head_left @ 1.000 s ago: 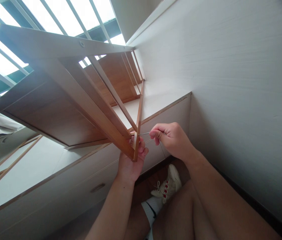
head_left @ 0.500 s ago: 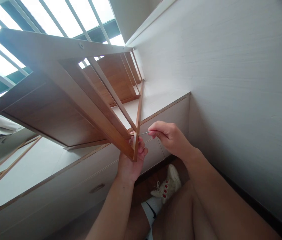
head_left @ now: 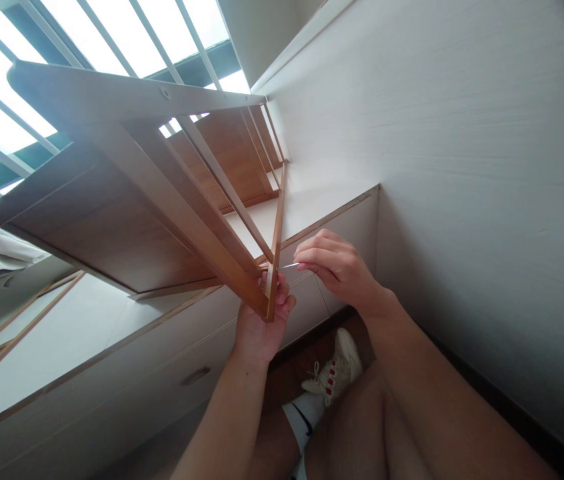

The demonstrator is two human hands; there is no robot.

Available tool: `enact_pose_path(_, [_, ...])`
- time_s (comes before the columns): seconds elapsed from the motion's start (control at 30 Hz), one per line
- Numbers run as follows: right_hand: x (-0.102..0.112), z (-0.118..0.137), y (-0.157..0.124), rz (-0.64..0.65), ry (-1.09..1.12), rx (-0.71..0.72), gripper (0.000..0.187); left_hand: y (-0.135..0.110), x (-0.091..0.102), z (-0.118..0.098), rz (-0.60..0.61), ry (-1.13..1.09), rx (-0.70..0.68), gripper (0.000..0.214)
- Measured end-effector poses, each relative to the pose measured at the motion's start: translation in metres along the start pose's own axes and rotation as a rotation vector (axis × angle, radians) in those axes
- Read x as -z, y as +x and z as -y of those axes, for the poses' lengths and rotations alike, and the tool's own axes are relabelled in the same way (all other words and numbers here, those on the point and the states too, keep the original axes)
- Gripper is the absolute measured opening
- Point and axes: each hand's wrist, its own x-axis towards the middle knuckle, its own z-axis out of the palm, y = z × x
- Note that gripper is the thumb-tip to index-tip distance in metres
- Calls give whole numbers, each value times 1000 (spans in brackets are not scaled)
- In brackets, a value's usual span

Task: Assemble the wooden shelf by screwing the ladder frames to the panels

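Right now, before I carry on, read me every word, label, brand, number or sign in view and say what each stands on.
No readable words or numbers anywhere.
Sock: a dark curved mark like a logo, no letters.
Shoe: red marks, no legible lettering.
Thin metal rod in the right hand: too small to tell.
Wooden frame: no text visible.

Window (head_left: 125, 33) blown out, hazy glare upper left; floor (head_left: 287, 377) dim, detail perhaps soft.
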Motion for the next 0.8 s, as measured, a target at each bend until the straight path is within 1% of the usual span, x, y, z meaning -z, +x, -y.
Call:
enact_pose_path(0.23, [-3, 7, -3, -10, 110, -187, 17, 1, 1, 1, -2, 0, -1, 9])
enact_pose_path(0.37, [-1, 11, -4, 2, 129, -214, 18, 1, 2, 1, -10, 8, -1, 9])
enact_pose_path(0.47, [2, 10, -4, -50, 123, -223, 18, 1, 2, 1, -19, 10, 5, 8])
enact_pose_path(0.57, [6, 8, -6, -133, 131, -288, 20, 1, 1, 1, -34, 4, 12, 11])
enact_pose_path(0.63, [6, 7, -10, -160, 153, -342, 22, 0, 1, 1, -40, -2, 24, 14])
enact_pose_path(0.73, [1, 5, -21, -128, 187, -409, 23, -4, 8, 1, -38, 0, 43, 19])
enact_pose_path(0.8, [-5, 5, -30, -117, 209, -464, 23, -10, 19, 1, -44, 29, 49, 21])
